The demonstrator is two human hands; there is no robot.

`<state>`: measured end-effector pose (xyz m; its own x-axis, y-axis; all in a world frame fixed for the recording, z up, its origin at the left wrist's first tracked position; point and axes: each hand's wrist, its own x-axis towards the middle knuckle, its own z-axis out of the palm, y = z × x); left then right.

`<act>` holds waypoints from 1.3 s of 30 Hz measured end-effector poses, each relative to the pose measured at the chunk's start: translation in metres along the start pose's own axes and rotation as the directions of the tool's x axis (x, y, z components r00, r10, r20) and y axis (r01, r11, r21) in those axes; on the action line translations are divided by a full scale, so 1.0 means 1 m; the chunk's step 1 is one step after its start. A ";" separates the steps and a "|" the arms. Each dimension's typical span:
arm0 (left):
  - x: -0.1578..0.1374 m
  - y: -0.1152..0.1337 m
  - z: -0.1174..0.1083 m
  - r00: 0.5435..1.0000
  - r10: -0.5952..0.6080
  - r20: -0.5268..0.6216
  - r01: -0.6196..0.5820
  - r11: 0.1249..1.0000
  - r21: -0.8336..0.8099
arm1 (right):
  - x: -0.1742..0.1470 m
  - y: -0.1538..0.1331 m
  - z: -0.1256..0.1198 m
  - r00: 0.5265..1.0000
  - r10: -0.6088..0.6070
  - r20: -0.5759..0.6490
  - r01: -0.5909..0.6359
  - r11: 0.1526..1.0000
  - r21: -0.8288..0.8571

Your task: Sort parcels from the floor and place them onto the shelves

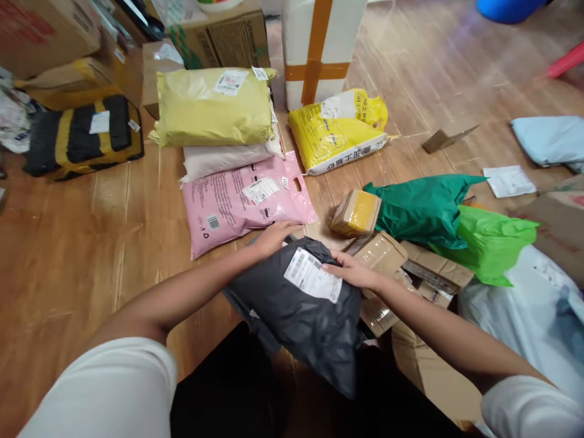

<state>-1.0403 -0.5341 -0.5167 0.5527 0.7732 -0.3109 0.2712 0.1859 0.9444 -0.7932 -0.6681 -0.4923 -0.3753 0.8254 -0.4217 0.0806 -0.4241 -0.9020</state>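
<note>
- Left hand (274, 236): laid palm-down on the far left edge of the grey bag (303, 310), fingers stretched out and nearly flat; whether they curl under the edge cannot be told.
- Right hand (353, 272): rests on the bag's right side, fingers lightly bent, tips touching the edge of the white label (314, 275); no closed grip is seen.
- Grey bag: a dark plastic mailer, crumpled, lying on the wooden floor (68, 243) directly in front of the person, between both forearms. Its right side overlaps a heap of taped cartons (387, 255).
- Pink mailer (241, 201): flat on the floor just beyond the left hand, close to the grey bag's far edge.
- Stacked behind the pink mailer: a white parcel (219, 159) with a yellow-green parcel (214, 106) on top.
- Yellow bag (335, 137): on the floor right of that stack, leaning against a tall white box (319, 42) bound with orange tape.
- Small taped box (356, 213): near the right hand, touching a dark green bag (420, 210); a light green bag (488, 243) lies just beside that.
- Black and yellow parcel (82, 137): far left, well apart from the hands.
</note>
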 end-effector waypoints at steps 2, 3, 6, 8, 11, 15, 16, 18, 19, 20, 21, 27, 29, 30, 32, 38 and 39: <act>-0.017 -0.023 -0.009 0.977 -0.110 -0.184 0.122 0.991 0.055 | 0.000 0.011 -0.002 0.997 -0.074 -0.005 0.071 0.971 -0.229; -0.031 -0.035 -0.014 0.926 -0.234 -0.298 0.257 0.966 0.040 | -0.002 0.016 -0.004 0.995 -0.100 -0.016 0.090 0.946 -0.310; -0.080 -0.070 -0.018 0.817 -0.502 -0.284 0.509 0.859 -0.055 | -0.001 0.019 -0.004 0.992 -0.122 0.006 0.111 0.882 -0.458; -0.108 -0.084 -0.010 0.797 -0.582 -0.165 0.570 0.814 -0.118 | 0.009 0.013 0.005 0.992 -0.119 0.051 0.126 0.795 -0.594; -0.131 -0.095 0.008 0.836 -0.539 -0.104 0.531 0.842 -0.099 | 0.027 0.001 0.020 0.990 -0.133 0.049 0.114 0.542 -0.833; -0.130 -0.092 0.009 0.881 -0.472 -0.030 0.471 0.881 -0.043 | -0.003 0.009 0.036 0.866 -0.496 0.055 0.233 0.304 -0.924; -0.126 -0.088 0.002 0.895 -0.444 0.036 0.446 0.894 -0.050 | -0.024 0.022 0.042 0.816 -0.557 0.155 0.354 0.271 -0.895; -0.113 -0.075 -0.021 0.930 -0.354 0.095 0.355 0.935 0.000 | -0.071 0.061 0.056 0.690 -0.491 0.532 0.682 0.198 -0.704; -0.104 -0.068 -0.033 0.951 -0.301 0.071 0.298 0.953 0.049 | -0.093 0.086 0.063 0.727 -0.332 0.601 0.681 0.236 -0.693; -0.094 -0.062 -0.046 0.968 -0.251 0.026 0.248 0.965 0.087 | -0.112 0.112 0.070 0.823 -0.153 0.547 0.567 0.284 -0.774; -0.084 -0.057 -0.056 0.977 -0.211 -0.037 0.213 0.974 0.082 | -0.127 0.138 0.075 0.925 0.001 0.379 0.363 0.288 -0.886; -0.055 -0.077 -0.058 0.954 -0.261 -0.150 0.276 0.957 0.093 | -0.139 0.202 0.063 0.909 0.409 0.082 0.001 0.195 -0.981; -0.060 -0.088 -0.047 0.956 -0.223 -0.192 0.254 0.955 0.156 | -0.128 0.177 0.057 0.887 0.401 0.230 0.122 0.277 -0.953; -0.063 -0.090 -0.043 0.952 -0.215 -0.219 0.249 0.958 0.144 | -0.122 0.158 0.055 0.873 0.380 0.304 0.178 0.333 -0.926; -0.071 -0.091 -0.038 0.938 -0.252 -0.240 0.271 0.961 0.048 | -0.112 0.112 0.048 0.859 0.305 0.410 0.234 0.478 -0.847; -0.095 -0.074 -0.042 0.836 -0.549 -0.016 0.533 0.818 -0.216 | -0.090 -0.037 0.005 0.951 -0.080 0.299 0.193 0.909 -0.369; -0.097 -0.072 -0.045 0.820 -0.573 -0.002 0.562 0.805 -0.192 | -0.083 -0.058 0.000 0.959 -0.158 0.236 0.239 0.898 -0.370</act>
<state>-1.1488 -0.5948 -0.5495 0.2962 0.5287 -0.7955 0.3777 0.7001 0.6059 -0.7669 -0.7123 -0.4054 -0.5905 0.7704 -0.2404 0.3247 -0.0459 -0.9447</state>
